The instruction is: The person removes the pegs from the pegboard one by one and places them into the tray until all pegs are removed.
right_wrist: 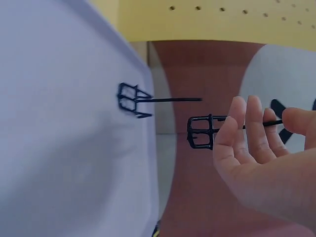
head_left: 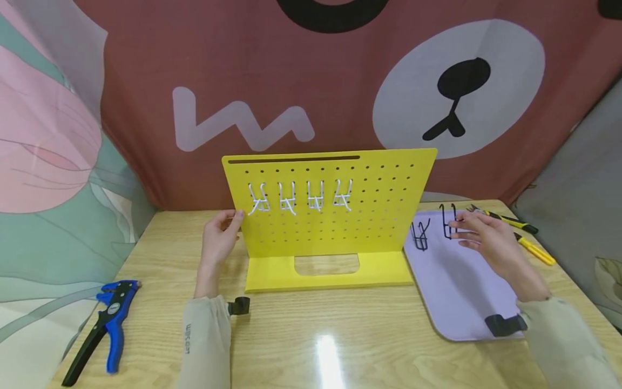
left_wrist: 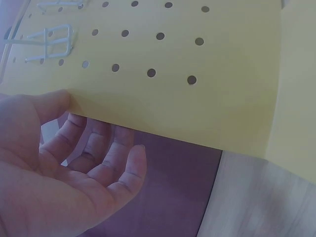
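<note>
Four white wire hooks [head_left: 315, 203] hang on the yellow holey board [head_left: 330, 227] my left hand [head_left: 221, 237] pinches; my right hand [head_left: 494, 240] pinches a black wire hook [right_wrist: 211, 131], another black hook [right_wrist: 136, 100] is off.

And the right fingers [right_wrist: 255, 131] mask part of this black wire hook [right_wrist: 211, 132], while some tips of the left fingers [left_wrist: 134, 170] are lost behind the yellow pegboard [left_wrist: 217, 108]! Top of the left wrist view, a white wire hook [left_wrist: 61, 3] is cut off; right wrist view, the lilac tray [right_wrist: 74, 64] is cropped!

Head view faces forward, down — close wrist views share the pegboard [head_left: 330, 227].
</note>
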The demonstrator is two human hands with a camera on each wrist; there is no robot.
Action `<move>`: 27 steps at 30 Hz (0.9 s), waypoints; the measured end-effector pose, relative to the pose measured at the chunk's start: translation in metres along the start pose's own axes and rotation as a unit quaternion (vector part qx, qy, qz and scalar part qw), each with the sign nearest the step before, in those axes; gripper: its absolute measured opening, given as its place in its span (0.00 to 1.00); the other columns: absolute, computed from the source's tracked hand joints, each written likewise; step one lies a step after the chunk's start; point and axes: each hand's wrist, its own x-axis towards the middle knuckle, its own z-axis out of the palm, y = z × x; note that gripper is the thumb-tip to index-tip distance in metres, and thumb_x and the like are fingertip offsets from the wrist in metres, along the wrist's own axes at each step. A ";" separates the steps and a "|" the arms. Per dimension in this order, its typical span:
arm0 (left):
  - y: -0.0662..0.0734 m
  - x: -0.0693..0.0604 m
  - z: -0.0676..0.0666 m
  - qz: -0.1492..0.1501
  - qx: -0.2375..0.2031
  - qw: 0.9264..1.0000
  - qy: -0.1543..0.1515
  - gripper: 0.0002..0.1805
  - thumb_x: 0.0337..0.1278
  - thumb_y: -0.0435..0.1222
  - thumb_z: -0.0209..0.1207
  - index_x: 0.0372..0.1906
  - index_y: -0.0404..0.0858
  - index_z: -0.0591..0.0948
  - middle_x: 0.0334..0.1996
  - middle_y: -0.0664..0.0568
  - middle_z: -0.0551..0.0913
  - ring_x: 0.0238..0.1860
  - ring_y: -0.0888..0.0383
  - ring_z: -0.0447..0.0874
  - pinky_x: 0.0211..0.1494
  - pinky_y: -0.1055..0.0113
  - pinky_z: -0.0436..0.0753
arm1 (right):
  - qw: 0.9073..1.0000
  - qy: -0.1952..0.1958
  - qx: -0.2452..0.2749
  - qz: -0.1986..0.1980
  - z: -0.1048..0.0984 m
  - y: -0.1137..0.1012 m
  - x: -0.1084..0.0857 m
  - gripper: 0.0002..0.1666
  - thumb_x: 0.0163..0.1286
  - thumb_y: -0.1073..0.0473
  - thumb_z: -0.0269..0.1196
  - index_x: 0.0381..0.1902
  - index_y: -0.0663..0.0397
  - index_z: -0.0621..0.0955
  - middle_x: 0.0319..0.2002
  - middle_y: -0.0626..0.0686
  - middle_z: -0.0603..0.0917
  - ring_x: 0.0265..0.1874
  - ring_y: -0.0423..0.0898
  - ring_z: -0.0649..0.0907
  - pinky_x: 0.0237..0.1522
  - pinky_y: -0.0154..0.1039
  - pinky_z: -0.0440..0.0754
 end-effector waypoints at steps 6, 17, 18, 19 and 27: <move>-0.001 0.001 0.001 0.001 -0.006 1.000 -0.003 0.26 0.68 0.51 0.52 0.55 0.32 0.76 0.48 0.40 0.79 0.46 0.49 0.79 0.51 0.54 0.78 | 1.000 -0.005 -0.011 0.021 -0.004 0.014 0.012 0.12 0.71 0.48 0.58 0.42 0.50 0.77 0.35 0.43 0.87 0.33 0.40 0.85 0.35 0.32 0.82; -0.002 0.001 -0.001 -0.003 -0.008 1.000 0.001 0.26 0.68 0.51 0.51 0.55 0.32 0.76 0.48 0.41 0.79 0.46 0.51 0.79 0.51 0.54 0.78 | 0.998 0.015 -0.016 0.063 -0.006 0.031 0.031 0.21 0.71 0.46 0.58 0.49 0.57 0.71 0.33 0.40 0.87 0.32 0.39 0.85 0.35 0.33 0.82; -0.003 0.001 -0.001 -0.002 -0.008 1.000 0.003 0.26 0.68 0.51 0.52 0.54 0.32 0.77 0.48 0.40 0.80 0.45 0.51 0.79 0.50 0.55 0.78 | 0.997 0.014 -0.022 0.070 -0.007 0.032 0.032 0.21 0.71 0.46 0.58 0.49 0.56 0.71 0.33 0.40 0.86 0.32 0.39 0.85 0.35 0.33 0.82; -0.003 0.001 -0.001 -0.002 -0.009 1.000 0.003 0.26 0.68 0.51 0.52 0.54 0.32 0.77 0.48 0.40 0.80 0.45 0.51 0.79 0.50 0.55 0.78 | 0.997 0.014 -0.028 0.075 -0.007 0.034 0.033 0.22 0.70 0.45 0.58 0.49 0.56 0.71 0.33 0.39 0.86 0.32 0.39 0.85 0.35 0.33 0.82; -0.004 0.002 0.000 0.001 -0.013 1.000 -0.006 0.27 0.68 0.52 0.51 0.55 0.33 0.76 0.48 0.41 0.79 0.46 0.50 0.79 0.52 0.51 0.77 | 0.996 0.008 -0.010 0.092 -0.011 0.041 0.035 0.21 0.70 0.45 0.58 0.48 0.55 0.70 0.33 0.39 0.86 0.32 0.39 0.85 0.35 0.33 0.82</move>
